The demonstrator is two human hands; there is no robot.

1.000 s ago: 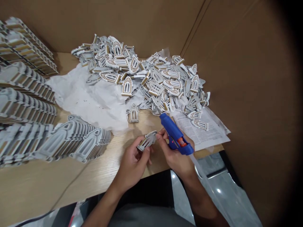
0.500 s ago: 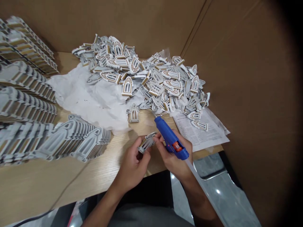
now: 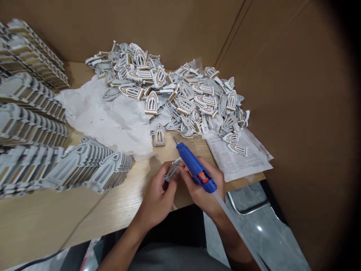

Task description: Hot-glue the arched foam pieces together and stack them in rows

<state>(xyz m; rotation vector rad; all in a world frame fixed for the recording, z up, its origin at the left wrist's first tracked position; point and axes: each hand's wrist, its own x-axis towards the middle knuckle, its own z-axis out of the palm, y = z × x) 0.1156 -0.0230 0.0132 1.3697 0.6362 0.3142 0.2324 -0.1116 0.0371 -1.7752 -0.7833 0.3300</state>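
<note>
My left hand (image 3: pixel 158 195) is closed on a small grey arched window piece (image 3: pixel 172 171), held just above the wooden table (image 3: pixel 50 222) near its front edge. My right hand (image 3: pixel 204 188) grips a blue glue gun (image 3: pixel 194 167) with a clear glue stick trailing from its back; its fingertips also touch the piece. The gun's metal nozzle points up-left toward a single grey window piece (image 3: pixel 159 134) lying flat on the table.
A big heap of white-and-gold window pieces (image 3: pixel 180 94) lies on white paper (image 3: pixel 107 116) at the back. Rows of stacked grey arched frames (image 3: pixel 84 165) fill the left. A printed sheet (image 3: pixel 239 158) lies right. Cardboard walls (image 3: pixel 282 75) close in behind and right.
The glue gun has swung left and tipped its nozzle more up-left. Both hands have drawn slightly nearer, and the held piece has turned more edge-on between the fingers.
</note>
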